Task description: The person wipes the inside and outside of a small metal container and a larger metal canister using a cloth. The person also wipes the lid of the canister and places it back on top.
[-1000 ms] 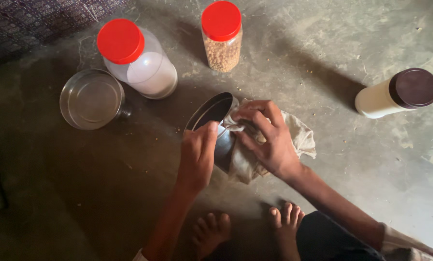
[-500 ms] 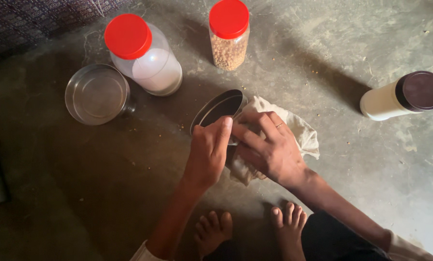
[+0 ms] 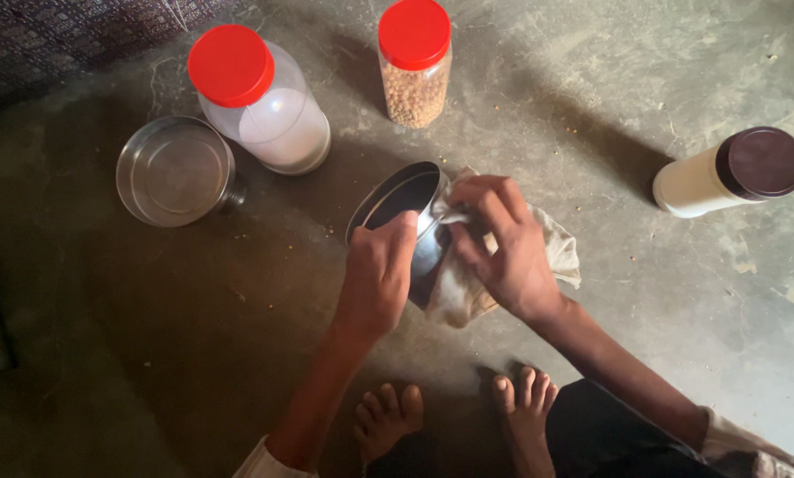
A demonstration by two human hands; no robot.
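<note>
Two bare hands meet over a steel cup (image 3: 403, 205) low above the concrete floor (image 3: 662, 292), in front of the person's bare feet (image 3: 454, 412). The left hand (image 3: 377, 279) has its grip closed around the cup's side, thumb up near the rim, holding it tilted so the dark open mouth faces up and to the left. The right hand (image 3: 503, 248) has its grip bunched on a pale cloth (image 3: 468, 292), fingers pressing the cloth against the right side of the cup; the rest of the cloth hangs loose beneath the palm and spreads out to the right.

Beyond the cup, a steel lid (image 3: 175, 171) lies flat on the floor at the left, shiny side up. Just beside it stands a wide clear jar with a red cap (image 3: 259, 102), holding something white. Farther back, near the top edge, a narrower red-capped jar (image 3: 414, 66) holds small tan grains. Well apart on the right, a cream-coloured container with a dark brown cap (image 3: 732, 173) stands in the light. A patterned mat (image 3: 51, 44) fills the far left corner.
</note>
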